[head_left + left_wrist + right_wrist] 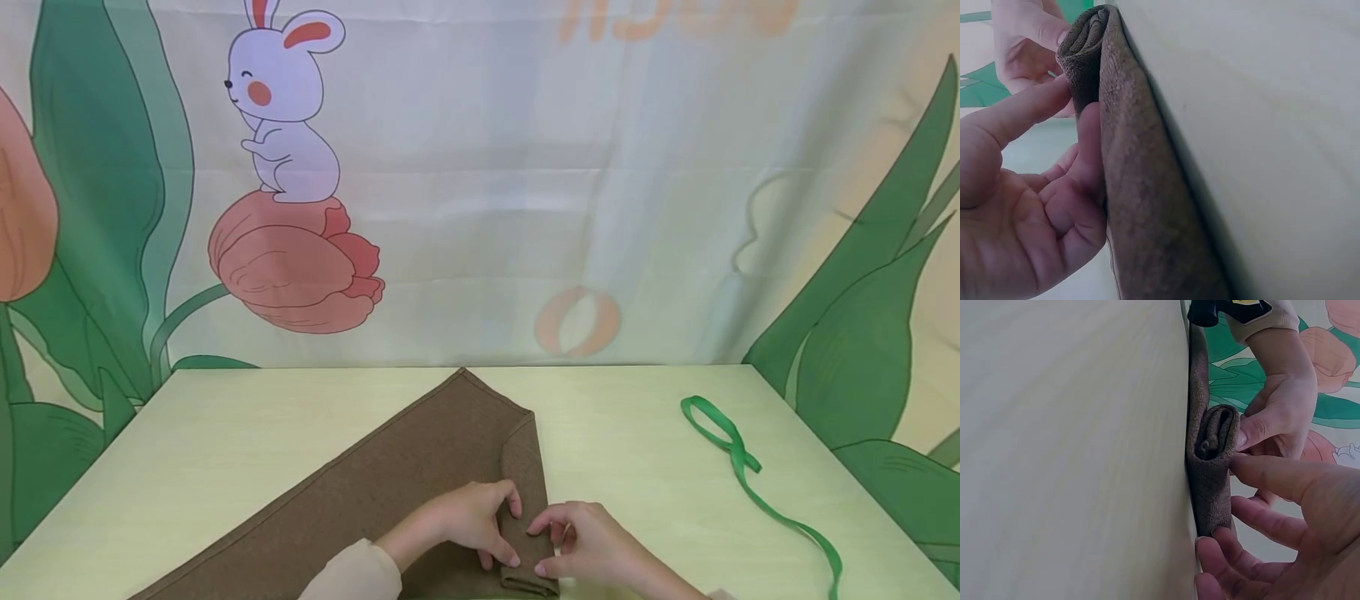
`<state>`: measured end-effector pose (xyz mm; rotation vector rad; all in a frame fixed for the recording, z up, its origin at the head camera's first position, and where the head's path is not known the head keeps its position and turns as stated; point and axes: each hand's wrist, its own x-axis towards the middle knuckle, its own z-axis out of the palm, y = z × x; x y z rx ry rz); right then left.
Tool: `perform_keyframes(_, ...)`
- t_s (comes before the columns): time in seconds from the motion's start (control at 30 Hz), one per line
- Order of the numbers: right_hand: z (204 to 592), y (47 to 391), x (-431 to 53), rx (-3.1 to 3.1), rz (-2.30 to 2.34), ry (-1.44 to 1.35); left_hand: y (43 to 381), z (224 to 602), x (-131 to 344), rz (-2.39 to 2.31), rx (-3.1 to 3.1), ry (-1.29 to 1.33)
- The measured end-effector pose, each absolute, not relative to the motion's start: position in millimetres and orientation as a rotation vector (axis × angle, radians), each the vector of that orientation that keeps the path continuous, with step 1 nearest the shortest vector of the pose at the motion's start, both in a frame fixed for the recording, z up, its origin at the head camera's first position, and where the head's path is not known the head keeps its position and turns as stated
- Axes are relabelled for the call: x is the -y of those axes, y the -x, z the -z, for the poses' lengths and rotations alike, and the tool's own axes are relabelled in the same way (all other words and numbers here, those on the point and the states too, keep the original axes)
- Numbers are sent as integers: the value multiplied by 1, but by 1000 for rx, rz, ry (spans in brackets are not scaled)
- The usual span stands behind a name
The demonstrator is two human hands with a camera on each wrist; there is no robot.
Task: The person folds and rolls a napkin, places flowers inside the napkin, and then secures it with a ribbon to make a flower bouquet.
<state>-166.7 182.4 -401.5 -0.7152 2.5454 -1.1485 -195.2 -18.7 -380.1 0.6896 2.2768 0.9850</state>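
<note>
A brown cloth (390, 467) lies folded flat on the table, its right end turned over into a flattened roll (522, 467). The coiled layers show at the roll's near end (1219, 432) in the right wrist view. My left hand (474, 521) holds the roll along its left side, with thumb and fingers spread apart; in the left wrist view a finger tucks between roll and cloth. Across from it, my right hand (581, 537) grips the roll's right side, thumb near the front end and curled fingers low by the table. Some right fingertips are hidden in the head view.
A green ribbon (738, 458) with a loop at its far end lies on the right of the pale table (630, 433). Behind the table hangs a printed curtain (480, 183) with a rabbit, tulips and leaves.
</note>
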Motion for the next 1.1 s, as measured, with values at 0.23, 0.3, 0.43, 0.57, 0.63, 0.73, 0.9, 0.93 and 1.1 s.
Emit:
perform_keyframes(0.23,397,164,-182,-2544,1163,719,192,380,17,-1052,-2275,-640)
perform_keyframes(0.3,397,164,-183,-2537,1169,723,192,381,17,-1062,-2273,-644)
perform_keyframes(0.43,397,163,-183,-2522,1178,735,192,383,19,-1066,-2259,-658)
perform_keyframes(0.57,398,164,-182,-2530,1159,738,193,384,20,-1046,-2253,-663)
perform_keyframes(0.63,399,164,-182,-2535,1148,740,193,384,20,-1037,-2254,-659)
perform_keyframes(0.73,400,164,-183,-2542,1132,744,192,384,19,-1026,-2257,-648)
perform_keyframes(0.9,400,164,-183,-2543,1120,761,190,383,17,-1002,-2267,-634)
perform_keyframes(0.93,400,164,-183,-2545,1117,762,190,383,17,-1010,-2260,-626)
perform_keyframes(1.1,398,164,-182,-2550,1111,757,191,381,16,-1069,-2197,-600)
